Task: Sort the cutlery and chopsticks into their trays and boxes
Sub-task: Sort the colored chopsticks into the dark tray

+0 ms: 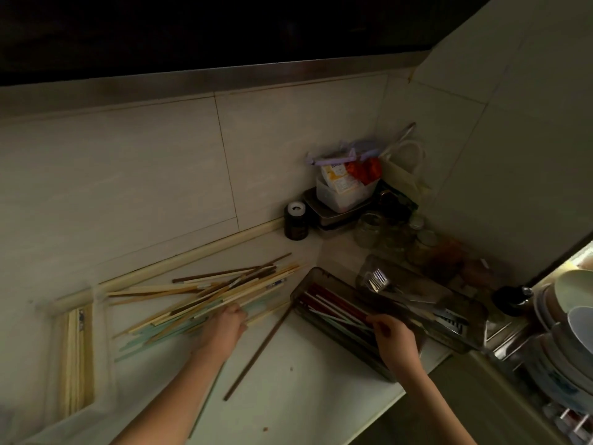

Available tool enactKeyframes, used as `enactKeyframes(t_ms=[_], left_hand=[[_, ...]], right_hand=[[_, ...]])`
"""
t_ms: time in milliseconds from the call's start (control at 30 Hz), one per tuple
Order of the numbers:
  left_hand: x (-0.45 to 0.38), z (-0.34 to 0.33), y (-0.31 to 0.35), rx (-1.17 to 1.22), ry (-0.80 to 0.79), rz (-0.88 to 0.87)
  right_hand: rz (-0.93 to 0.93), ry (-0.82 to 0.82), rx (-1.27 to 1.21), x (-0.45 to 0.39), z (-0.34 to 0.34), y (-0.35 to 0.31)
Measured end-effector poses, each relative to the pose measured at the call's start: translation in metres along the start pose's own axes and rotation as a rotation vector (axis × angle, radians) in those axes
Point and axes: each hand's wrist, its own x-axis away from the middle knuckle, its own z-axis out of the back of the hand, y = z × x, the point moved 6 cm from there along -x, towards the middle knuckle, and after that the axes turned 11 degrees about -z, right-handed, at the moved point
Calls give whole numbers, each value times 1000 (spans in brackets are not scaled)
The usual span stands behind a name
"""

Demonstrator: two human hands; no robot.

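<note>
A dim kitchen corner seen from above, with a pale countertop (288, 396) meeting tiled walls. Two bare arms reach in from the bottom edge.

The left hand (224, 327) rests on the near edge of a loose, fanned pile of wooden and pale green chopsticks (205, 295) spread over the counter's left half. Its fingers curl down among the sticks, apparently pinching one or more; the light is too poor to be sure. A single dark brown chopstick (256, 353) lies apart from the pile, slanting across the counter between the two arms.

The right hand (396, 343) hovers over a smoky translucent rectangular tray (300, 285), fingers and thumb pinched on the ends of the red, white and green chopsticks (333, 308) lying inside it. Just behind, touching or nearly so, sits a second translucent tray (475, 335) holding metal forks (378, 281) and other steel cutlery.

At far left, a clear box (78, 354) holds a neat row of light wooden chopsticks. Glass jars (369, 229), a dark round container with a white lid (296, 221) and a white tub of packets (345, 191) crowd the corner. Stacked bowls and plates (568, 329) stand at right.
</note>
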Motion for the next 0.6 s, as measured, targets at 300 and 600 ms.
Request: enactKeyframes(t_ms=[300, 600], left_hand=[[-9, -3, -6, -141, 12, 30], [-17, -11, -9, -196, -9, 139]], right_hand=[[-34, -21, -25, -2, -11, -1], [-40, -30, -12, -1, -14, 0]])
